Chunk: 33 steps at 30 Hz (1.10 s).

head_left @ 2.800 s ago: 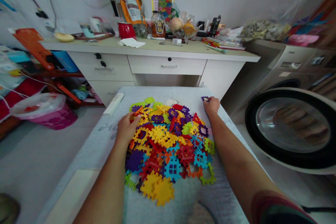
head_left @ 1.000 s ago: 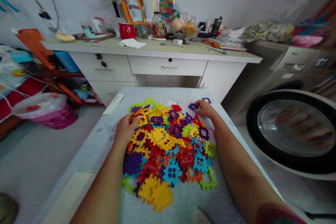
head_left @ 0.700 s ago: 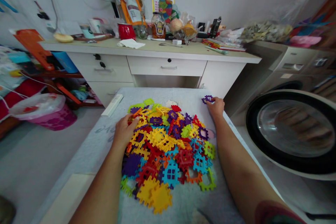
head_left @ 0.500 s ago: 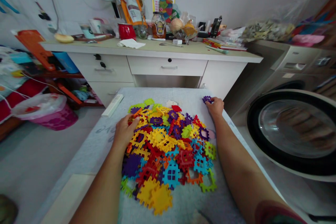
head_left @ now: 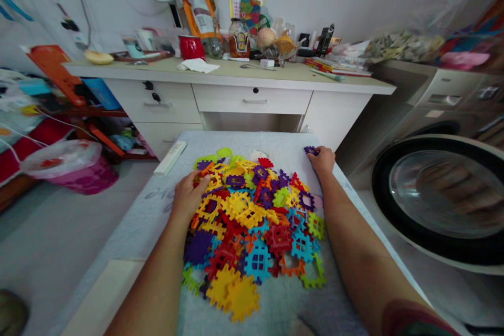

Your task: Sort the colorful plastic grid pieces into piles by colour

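A heap of plastic interlocking building pieces (head_left: 240, 207) in yellow, red, purple, blue, orange and green lies on the cloth-covered table (head_left: 157, 220). My left hand (head_left: 189, 193) rests against the heap's upper left edge, thumb apart from the fingers. Its fingertips are partly hidden among orange and yellow pieces, and no piece is plainly gripped. At the table's far right corner my right hand (head_left: 324, 160) is closed on a purple notched piece (head_left: 311, 150), apart from the heap. Two overlapping yellow pieces (head_left: 242, 296) lie at the heap's near edge.
A white stick-like object (head_left: 170, 158) lies at the table's far left. Behind stands a white desk (head_left: 252, 97) with a red pot (head_left: 191, 48) and a jar (head_left: 239, 39). A washing machine (head_left: 429, 100) with its round door open stands right; a pink bin (head_left: 74, 168) stands left.
The view has shifted very slightly. Both hands stay where they were, the right one still holding the purple piece.
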{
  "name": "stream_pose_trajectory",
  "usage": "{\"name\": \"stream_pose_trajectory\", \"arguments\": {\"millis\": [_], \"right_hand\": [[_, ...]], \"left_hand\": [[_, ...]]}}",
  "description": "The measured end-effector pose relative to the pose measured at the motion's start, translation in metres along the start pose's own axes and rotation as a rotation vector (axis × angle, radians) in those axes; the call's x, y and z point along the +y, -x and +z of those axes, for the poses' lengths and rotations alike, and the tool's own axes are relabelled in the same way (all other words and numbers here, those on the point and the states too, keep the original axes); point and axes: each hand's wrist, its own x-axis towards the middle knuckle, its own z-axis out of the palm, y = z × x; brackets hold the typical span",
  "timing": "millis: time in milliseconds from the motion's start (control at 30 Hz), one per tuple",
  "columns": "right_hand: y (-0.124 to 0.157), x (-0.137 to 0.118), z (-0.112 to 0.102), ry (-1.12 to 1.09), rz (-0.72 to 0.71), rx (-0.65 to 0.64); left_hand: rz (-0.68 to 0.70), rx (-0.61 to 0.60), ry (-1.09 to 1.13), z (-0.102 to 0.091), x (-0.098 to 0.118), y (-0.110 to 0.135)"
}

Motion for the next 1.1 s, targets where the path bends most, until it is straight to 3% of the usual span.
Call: {"name": "stream_pose_trajectory", "arguments": {"millis": [133, 200, 267, 400, 500, 800, 1000, 1100], "right_hand": [[-0.001, -0.005, -0.006, -0.062, -0.02, 0.064], [-0.002, -0.011, -0.013, -0.158, -0.081, 0.011], [-0.001, -0.021, -0.021, -0.281, -0.203, -0.199], [0.009, -0.046, -0.032, -0.389, -0.451, -0.76], [0.021, -0.064, -0.037, -0.336, -0.512, -0.945], [0.036, -0.084, -0.049, -0.275, -0.616, -1.134], [0.034, -0.078, -0.054, -0.365, -0.558, -1.224], [0.023, -0.067, -0.064, -0.491, -0.48, -1.167]], "left_hand": [[0.014, -0.003, 0.002, 0.0, 0.0, 0.001], [0.022, -0.009, -0.008, 0.0, 0.0, 0.001], [0.026, -0.009, -0.021, 0.0, -0.001, 0.0], [0.027, -0.014, -0.018, 0.0, -0.002, -0.001], [0.02, -0.02, -0.009, 0.0, -0.002, -0.001], [0.006, -0.015, -0.034, -0.001, 0.002, 0.0], [0.026, -0.011, -0.004, -0.001, 0.0, -0.001], [0.03, -0.015, -0.001, 0.0, -0.002, -0.002]]}}
